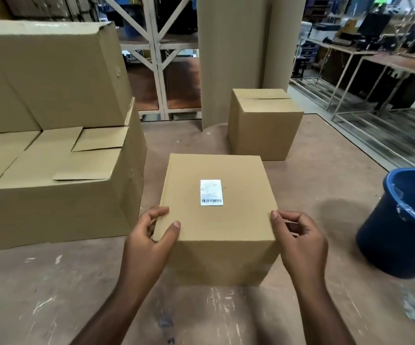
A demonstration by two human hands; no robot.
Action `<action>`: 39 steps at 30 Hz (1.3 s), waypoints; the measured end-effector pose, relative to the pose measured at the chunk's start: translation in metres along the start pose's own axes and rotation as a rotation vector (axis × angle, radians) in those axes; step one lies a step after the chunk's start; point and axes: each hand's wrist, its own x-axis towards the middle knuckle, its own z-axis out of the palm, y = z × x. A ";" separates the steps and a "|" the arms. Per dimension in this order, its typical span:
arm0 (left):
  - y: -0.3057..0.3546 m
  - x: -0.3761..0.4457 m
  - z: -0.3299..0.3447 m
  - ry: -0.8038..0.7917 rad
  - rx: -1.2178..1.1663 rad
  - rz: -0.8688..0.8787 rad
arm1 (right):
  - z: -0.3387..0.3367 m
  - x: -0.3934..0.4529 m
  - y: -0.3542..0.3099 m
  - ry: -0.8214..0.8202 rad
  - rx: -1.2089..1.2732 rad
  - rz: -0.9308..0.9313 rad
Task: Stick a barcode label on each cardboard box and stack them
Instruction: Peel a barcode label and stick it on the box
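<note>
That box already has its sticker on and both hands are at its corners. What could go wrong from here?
The left hand and right hand hold the labelled box only at its near top corners, so it might tilt or slip if lifted. The blue bucket stands close on the right and could get bumped. The barcode label faces up, so stacking another box on top would likely hide it.

both bare forearms reach in from the bottom edge. left hand [149, 241] is curled round a corner, thumb lying on top, fingers down the side. right hand [301, 245] sits at the opposite corner, fingers bent, thumb tip touching the edge.
</note>
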 end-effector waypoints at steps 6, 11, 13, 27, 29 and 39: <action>0.012 -0.012 -0.015 -0.024 0.278 0.141 | 0.002 0.005 -0.012 -0.157 -0.404 -0.370; 0.028 0.016 -0.007 -0.255 0.614 0.233 | 0.023 0.003 -0.026 -0.440 -0.681 -0.329; 0.024 0.019 -0.004 -0.286 0.675 0.249 | 0.018 -0.003 -0.028 -0.459 -0.730 -0.321; 0.045 0.050 0.015 -0.453 0.869 0.375 | 0.034 0.010 -0.047 -0.478 -0.800 -0.534; 0.049 0.061 0.022 -0.475 0.830 0.351 | 0.048 0.015 -0.052 -0.439 -0.693 -0.555; 0.029 0.074 0.035 -0.341 0.723 0.370 | 0.094 0.055 -0.053 -0.586 -0.694 -0.517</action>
